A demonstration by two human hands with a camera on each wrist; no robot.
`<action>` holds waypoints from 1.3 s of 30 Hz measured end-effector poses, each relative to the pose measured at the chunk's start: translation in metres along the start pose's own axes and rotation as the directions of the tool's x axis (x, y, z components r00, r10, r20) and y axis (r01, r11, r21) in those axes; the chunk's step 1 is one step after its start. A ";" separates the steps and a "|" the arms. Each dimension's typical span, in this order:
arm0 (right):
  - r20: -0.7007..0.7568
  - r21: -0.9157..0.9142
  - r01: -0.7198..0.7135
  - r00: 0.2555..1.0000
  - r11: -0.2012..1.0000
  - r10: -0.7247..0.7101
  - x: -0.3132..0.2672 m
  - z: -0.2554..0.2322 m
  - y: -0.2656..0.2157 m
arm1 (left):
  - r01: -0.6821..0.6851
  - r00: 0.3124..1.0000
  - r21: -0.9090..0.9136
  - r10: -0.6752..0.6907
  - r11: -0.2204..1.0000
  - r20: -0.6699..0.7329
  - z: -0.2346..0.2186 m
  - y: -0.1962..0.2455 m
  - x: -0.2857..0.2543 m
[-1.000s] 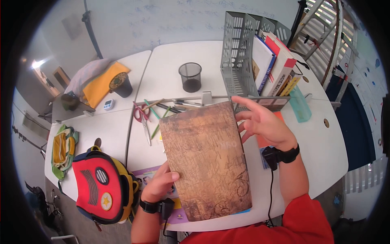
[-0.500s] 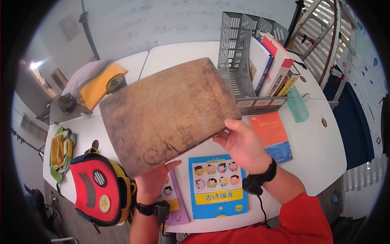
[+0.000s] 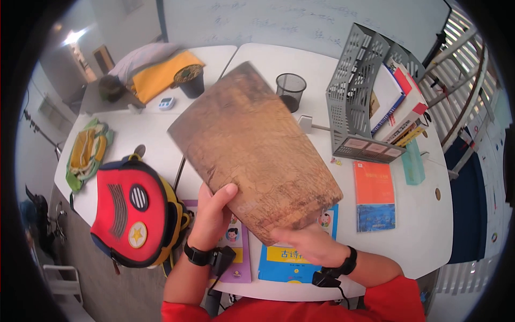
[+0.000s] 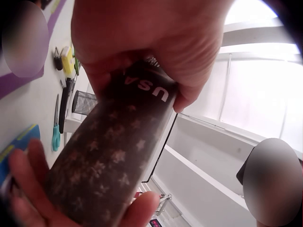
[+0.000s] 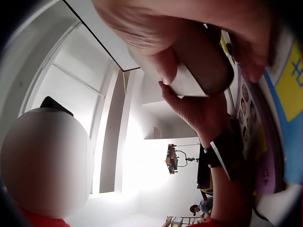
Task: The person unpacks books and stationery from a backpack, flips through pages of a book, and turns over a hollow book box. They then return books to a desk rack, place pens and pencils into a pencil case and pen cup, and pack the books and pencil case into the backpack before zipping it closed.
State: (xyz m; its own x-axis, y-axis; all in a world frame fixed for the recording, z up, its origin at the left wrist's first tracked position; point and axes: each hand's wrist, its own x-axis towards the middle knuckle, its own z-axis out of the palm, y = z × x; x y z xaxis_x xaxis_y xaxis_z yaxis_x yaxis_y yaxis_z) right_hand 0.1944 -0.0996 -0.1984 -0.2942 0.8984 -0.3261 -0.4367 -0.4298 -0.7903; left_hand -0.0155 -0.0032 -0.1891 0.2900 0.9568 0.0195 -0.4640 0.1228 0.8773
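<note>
A thick brown book (image 3: 257, 150) with an old-map pattern is held up, tilted, over the table's front part in the head view. My left hand (image 3: 212, 217) grips its left long edge, thumb on the cover and fingers behind. At the lower corner my right hand (image 3: 314, 244) pinches it, thumb on the cover. In the left wrist view the book's dark spine (image 4: 109, 151) shows stars and the letters USA. Under the book lie a blue children's book (image 3: 289, 265), partly covered, and a purple book (image 3: 242, 260).
A red backpack (image 3: 126, 214) stands at left, near a green-yellow pouch (image 3: 88, 150). At right are an orange-blue book (image 3: 375, 196), a teal case (image 3: 414, 169) and a grey file rack (image 3: 348, 96) with books. Farther back are a mesh cup (image 3: 291, 86) and a potted plant (image 3: 190, 83).
The brown book turned from upright to sideways, then to a slant with its top toward the upper left. My right hand came from the upper right side to the lower corner.
</note>
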 end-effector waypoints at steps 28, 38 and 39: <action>-0.237 0.142 0.128 0.967 0.982 -0.092 -0.026 -0.060 -0.044 | 0.239 0.967 -0.013 -0.237 0.971 0.092 -0.020 -0.010 0.007; -0.275 0.261 0.064 0.961 0.963 0.010 -0.027 -0.083 -0.086 | -0.131 0.990 0.109 0.124 0.985 0.070 -0.015 -0.006 0.014; -0.297 0.263 0.105 0.955 0.959 -0.023 -0.028 -0.083 -0.090 | -0.132 0.988 0.114 0.122 0.985 0.091 -0.016 -0.006 0.013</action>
State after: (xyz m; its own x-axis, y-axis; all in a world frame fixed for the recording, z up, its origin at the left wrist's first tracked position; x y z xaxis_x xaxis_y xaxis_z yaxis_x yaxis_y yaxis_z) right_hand 0.3124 -0.0782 -0.1614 -0.0182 0.8941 -0.4476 -0.6730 -0.3420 -0.6558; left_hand -0.0218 0.0127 -0.2017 0.3064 0.9366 0.1702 -0.4000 -0.0356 0.9158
